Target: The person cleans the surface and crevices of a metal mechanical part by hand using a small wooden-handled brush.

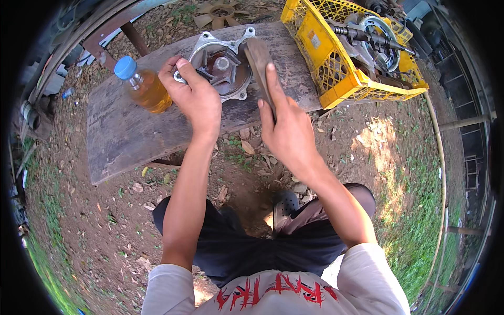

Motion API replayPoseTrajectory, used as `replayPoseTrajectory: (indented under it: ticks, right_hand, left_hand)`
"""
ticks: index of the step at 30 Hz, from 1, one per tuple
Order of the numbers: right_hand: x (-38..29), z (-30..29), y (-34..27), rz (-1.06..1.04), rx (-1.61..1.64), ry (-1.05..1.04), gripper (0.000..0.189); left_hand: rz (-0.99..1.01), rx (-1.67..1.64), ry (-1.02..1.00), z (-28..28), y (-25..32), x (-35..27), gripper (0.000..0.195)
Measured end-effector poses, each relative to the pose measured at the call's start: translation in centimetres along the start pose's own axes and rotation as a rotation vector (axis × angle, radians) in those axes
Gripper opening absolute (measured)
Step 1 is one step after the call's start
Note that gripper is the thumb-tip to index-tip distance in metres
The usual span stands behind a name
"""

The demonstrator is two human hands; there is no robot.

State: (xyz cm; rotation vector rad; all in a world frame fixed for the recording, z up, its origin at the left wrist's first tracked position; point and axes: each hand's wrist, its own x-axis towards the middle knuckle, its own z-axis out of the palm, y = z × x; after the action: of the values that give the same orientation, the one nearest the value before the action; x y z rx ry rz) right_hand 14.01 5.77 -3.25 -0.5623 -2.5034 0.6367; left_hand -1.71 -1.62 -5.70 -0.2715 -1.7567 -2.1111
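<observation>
A metal water pump with a vaned impeller lies face up on a weathered wooden board. My left hand grips its flange at the left, thumb on top and fingers curled around the edge. In my right hand is a brown, flat tool that looks like a brush, index finger laid along it. Its blurred far end meets or overhangs the pump's right rim; I cannot tell whether they touch. Close to my left hand stands a clear plastic bottle of amber liquid with a blue cap.
At the board's right end a yellow plastic crate holds several metal parts, among them a toothed shaft and a metal ring. Beyond the board a fan rests on leaf-strewn soil. A pole runs along the right.
</observation>
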Motion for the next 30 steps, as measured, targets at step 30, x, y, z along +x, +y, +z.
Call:
replayPoseTrajectory:
  ticks: [30]
  right_hand:
    - [-2.6,1.2,-1.7,0.132,0.229,-0.013,0.074]
  left_hand:
    - [0.067,0.066,-0.033,-0.1,1.9,-1.4,0.028]
